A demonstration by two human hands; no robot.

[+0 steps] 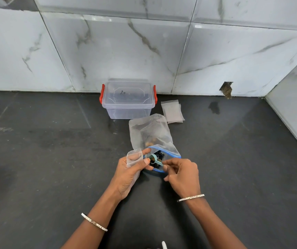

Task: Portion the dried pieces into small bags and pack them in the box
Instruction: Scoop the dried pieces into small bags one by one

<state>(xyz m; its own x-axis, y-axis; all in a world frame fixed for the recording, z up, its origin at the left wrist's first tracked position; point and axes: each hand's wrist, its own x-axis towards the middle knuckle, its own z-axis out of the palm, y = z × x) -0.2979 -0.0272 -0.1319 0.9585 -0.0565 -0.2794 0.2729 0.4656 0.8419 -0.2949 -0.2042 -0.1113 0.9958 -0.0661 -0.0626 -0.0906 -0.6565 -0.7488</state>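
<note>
The left forearm [97, 212] and right forearm [212, 218] reach forward and converge, with the wrists apart. The left hand [129, 175], palm turned inward, grips a small bag [134, 157] with curled fingers and thumb. The right hand [181, 175], back upward, pinches a scoop [155, 159] by its handle

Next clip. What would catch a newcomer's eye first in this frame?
The two hands at centre: the left hand holds a small clear bag open while the right hand pinches a teal scoop at the mouth of a blue-zipped bag of dark dried pieces. Behind, against the marble wall, stands a lidded clear box with red latches.
</note>
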